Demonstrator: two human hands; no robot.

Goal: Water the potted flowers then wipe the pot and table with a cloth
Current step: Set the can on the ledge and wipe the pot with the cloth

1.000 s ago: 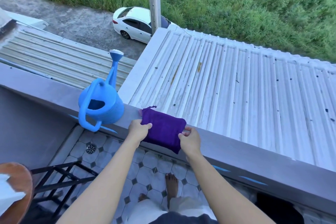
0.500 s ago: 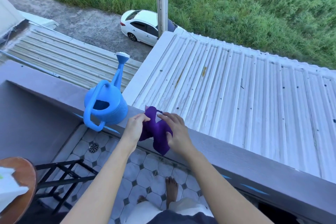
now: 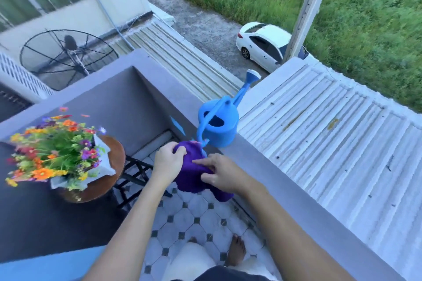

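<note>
A purple cloth [image 3: 191, 177] is bunched between both my hands, lifted off the grey balcony ledge [image 3: 269, 166] and held over the tiled floor. My left hand [image 3: 167, 162] grips its upper left part. My right hand [image 3: 222, 175] grips its right side. Just behind the cloth, a blue watering can [image 3: 220, 124] stands upright on the ledge. To the left, colourful flowers [image 3: 52, 150] fill a white pot [image 3: 102, 162] that sits on a small round brown table [image 3: 114, 166].
The table has black metal legs [image 3: 134, 173] over a floor of white tiles [image 3: 201, 217] with dark diamonds. My bare foot [image 3: 237, 251] is on the tiles. Beyond the ledge lie corrugated roofs [image 3: 331, 139], a white car [image 3: 262, 45] and grass. A satellite dish [image 3: 66, 55] stands at left.
Both hands have lifted the cloth off the ledge and gathered it into a bunch. My view has swung left, bringing the flowers and round table into sight.
</note>
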